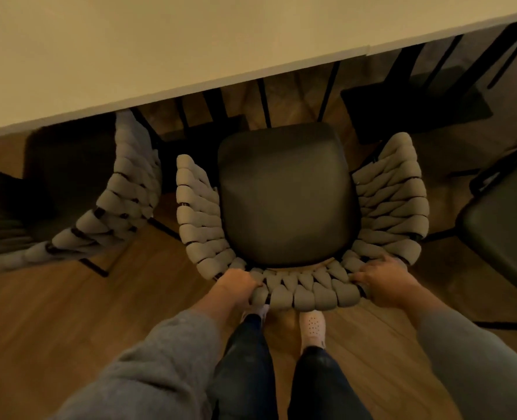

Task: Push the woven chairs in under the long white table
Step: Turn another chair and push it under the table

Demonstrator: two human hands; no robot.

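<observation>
The left grip and right grip curl their fingers over the back rim of the woven chair, at its 7 and 5 o'clock. The chair faces 12 o'clock, its front near the white surface edge. A second woven chair stands at 9 o'clock.

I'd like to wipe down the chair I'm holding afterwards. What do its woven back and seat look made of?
Woven back: thick, puffy grey straps, matte like fabric, plaited over a dark frame that shows in the gaps. Seat: dark, smooth cushion with a soft sheen, probably leather or faux leather; I cannot tell which.
</observation>
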